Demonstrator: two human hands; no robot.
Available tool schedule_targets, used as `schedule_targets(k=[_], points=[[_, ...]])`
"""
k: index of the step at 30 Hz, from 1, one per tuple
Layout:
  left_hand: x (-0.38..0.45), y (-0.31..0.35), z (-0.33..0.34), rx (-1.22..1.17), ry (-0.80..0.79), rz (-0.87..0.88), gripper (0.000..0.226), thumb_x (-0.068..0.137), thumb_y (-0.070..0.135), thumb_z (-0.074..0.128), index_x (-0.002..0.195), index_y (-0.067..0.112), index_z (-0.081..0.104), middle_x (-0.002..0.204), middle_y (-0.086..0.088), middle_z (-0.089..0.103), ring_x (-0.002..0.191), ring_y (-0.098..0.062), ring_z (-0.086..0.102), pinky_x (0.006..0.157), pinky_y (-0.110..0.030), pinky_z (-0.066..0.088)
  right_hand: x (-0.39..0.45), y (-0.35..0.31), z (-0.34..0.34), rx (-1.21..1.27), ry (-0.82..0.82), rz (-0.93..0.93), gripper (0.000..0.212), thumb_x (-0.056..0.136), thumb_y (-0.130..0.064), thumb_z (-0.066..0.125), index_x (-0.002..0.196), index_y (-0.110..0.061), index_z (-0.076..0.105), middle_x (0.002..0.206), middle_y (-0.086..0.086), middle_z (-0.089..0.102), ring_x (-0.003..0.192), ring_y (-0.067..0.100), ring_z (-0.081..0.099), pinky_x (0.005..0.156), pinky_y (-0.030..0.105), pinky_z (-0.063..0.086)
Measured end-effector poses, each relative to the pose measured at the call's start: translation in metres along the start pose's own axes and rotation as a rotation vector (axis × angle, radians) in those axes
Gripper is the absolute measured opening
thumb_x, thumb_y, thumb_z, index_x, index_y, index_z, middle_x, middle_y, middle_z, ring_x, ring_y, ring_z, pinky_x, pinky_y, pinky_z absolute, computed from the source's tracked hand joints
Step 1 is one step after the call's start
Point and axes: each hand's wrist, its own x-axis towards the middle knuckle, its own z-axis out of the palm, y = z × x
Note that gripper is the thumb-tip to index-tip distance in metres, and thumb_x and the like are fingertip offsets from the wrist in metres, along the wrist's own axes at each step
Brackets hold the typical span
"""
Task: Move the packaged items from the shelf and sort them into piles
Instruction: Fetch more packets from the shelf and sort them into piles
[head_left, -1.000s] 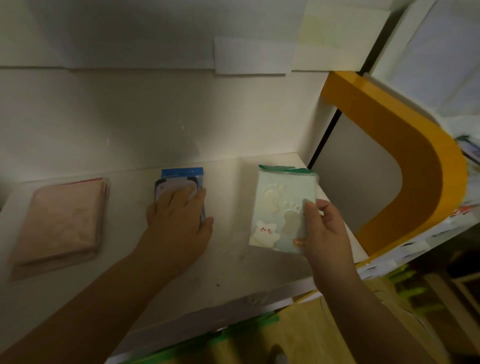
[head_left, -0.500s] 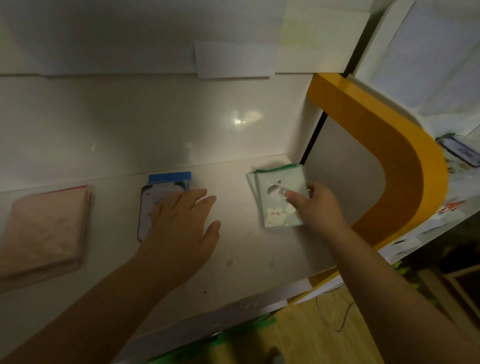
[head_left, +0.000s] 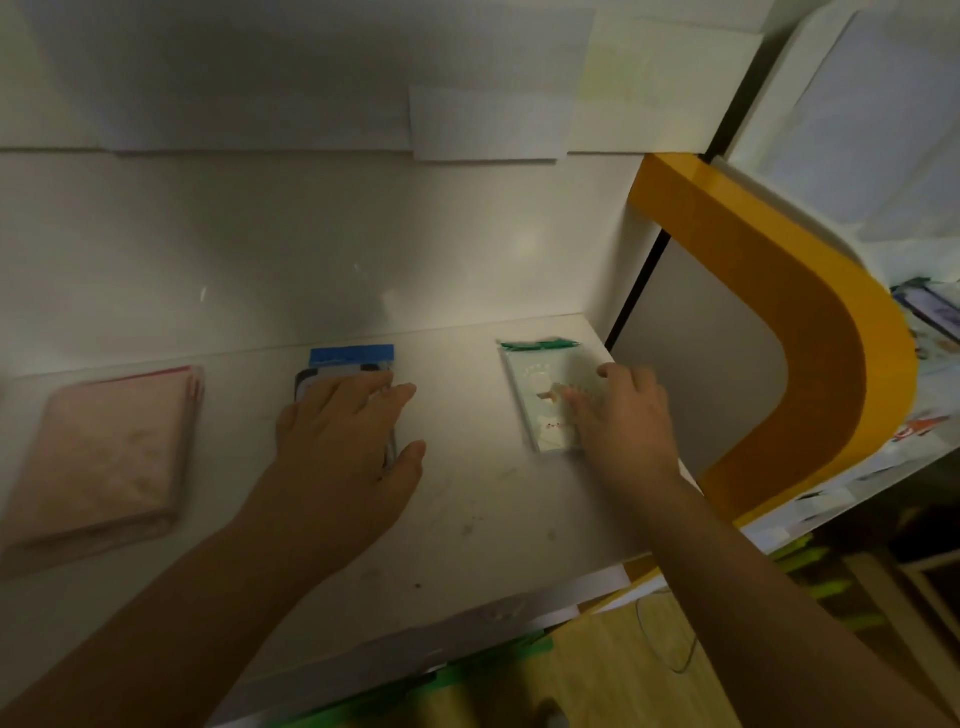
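Now left hand (head_left: 343, 441) lies flat on blue-topped packet (head_left: 351, 364), right hand (head_left: 623, 415) flat on green-topped packet (head_left: 540, 384)

The left hand (head_left: 345, 441) lies over most of the blue-topped packet (head_left: 351, 358); only the packet's blue header and a dark strip beside it show, so its print cannot be read. The right hand (head_left: 626, 415) covers the right side of the green-topped packet (head_left: 540, 400), and motion blur smears both, so whether the fingers press or pinch it cannot be told. The pink pile (head_left: 104, 452) at the left is blurred, and how many packets it holds is unclear. Both forearms run off the bottom edge. Items on the shelf (head_left: 930, 322) at far right are cut by the edge and too small to identify.
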Motion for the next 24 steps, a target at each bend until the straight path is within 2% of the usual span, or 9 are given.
schedule_targets(k=[6,10,14,17,20,24], points=[[0.011,-0.005,0.0,-0.025,0.014,0.077,0.069,0.085,0.055,0.035,0.14,0.017,0.049,0.142,-0.006,0.05,0.133,-0.03,0.042,0.11,-0.057,0.03,-0.043,-0.014,-0.02,0.047,0.012,-0.205,0.044,0.098,-0.045,0.05,0.132,-0.018,0.052,0.133,0.0,0.051,0.122,0.017,0.044,0.097,0.026,0.034],[0.018,0.009,-0.005,-0.078,0.077,0.115,0.061,0.085,0.049,0.045,0.136,0.017,0.054,0.141,-0.007,0.052,0.133,-0.031,0.043,0.109,-0.056,0.033,-0.07,-0.021,-0.038,-0.038,0.059,-0.306,0.05,0.096,-0.051,0.049,0.132,-0.017,0.052,0.135,0.002,0.051,0.124,0.017,0.042,0.103,0.03,0.035],[0.021,0.032,-0.007,-0.083,0.117,0.173,0.054,0.089,0.04,0.055,0.138,0.016,0.053,0.143,-0.006,0.05,0.133,-0.028,0.042,0.104,-0.037,0.029,-0.088,-0.017,-0.065,-0.097,0.136,-0.306,0.052,0.094,-0.046,0.056,0.137,-0.018,0.047,0.138,0.001,0.048,0.127,0.018,0.041,0.101,0.02,0.027],[0.022,0.052,-0.01,-0.112,0.109,0.227,0.058,0.087,0.041,0.051,0.139,0.016,0.051,0.143,-0.006,0.05,0.131,-0.027,0.043,0.104,-0.039,0.034,-0.097,-0.013,-0.09,-0.112,0.245,-0.309,0.051,0.093,-0.045,0.057,0.135,-0.017,0.049,0.135,0.0,0.05,0.123,0.017,0.043,0.1,0.021,0.028],[0.023,0.073,-0.013,-0.147,0.109,0.271,0.054,0.091,0.038,0.054,0.141,0.017,0.049,0.143,-0.005,0.049,0.133,-0.027,0.041,0.105,-0.036,0.029,-0.105,-0.004,-0.114,-0.13,0.326,-0.323,0.047,0.093,-0.044,0.059,0.131,-0.017,0.051,0.131,0.001,0.051,0.12,0.017,0.043,0.097,0.021,0.028],[0.02,0.107,-0.017,-0.129,0.143,0.31,0.053,0.09,0.035,0.061,0.139,0.016,0.05,0.141,-0.006,0.051,0.13,-0.028,0.044,0.104,-0.036,0.032,-0.115,0.021,-0.141,-0.139,0.36,-0.307,0.052,0.093,-0.044,0.06,0.134,-0.015,0.05,0.137,0.003,0.048,0.127,0.019,0.041,0.102,0.019,0.024]])
